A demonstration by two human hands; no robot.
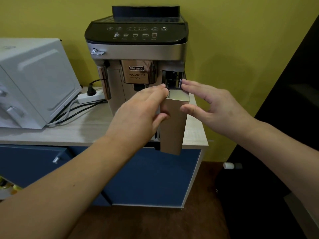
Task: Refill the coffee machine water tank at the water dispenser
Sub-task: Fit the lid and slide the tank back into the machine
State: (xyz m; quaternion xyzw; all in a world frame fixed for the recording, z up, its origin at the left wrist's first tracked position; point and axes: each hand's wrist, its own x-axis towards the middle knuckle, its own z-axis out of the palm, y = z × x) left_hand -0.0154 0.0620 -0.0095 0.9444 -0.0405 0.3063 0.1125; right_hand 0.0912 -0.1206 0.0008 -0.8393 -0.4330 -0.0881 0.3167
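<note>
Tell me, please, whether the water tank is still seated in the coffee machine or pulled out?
Partly pulled out. The water tank juts forward past the coffee machine front and over the counter edge, with the left hand and right hand at its sides.

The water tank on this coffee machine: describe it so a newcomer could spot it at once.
Find the silver DeLonghi coffee machine on the wooden counter, right of the white microwave. The water tank is the tall, narrow beige panel pulled forward from its front right side, between the left hand and right hand.
</note>
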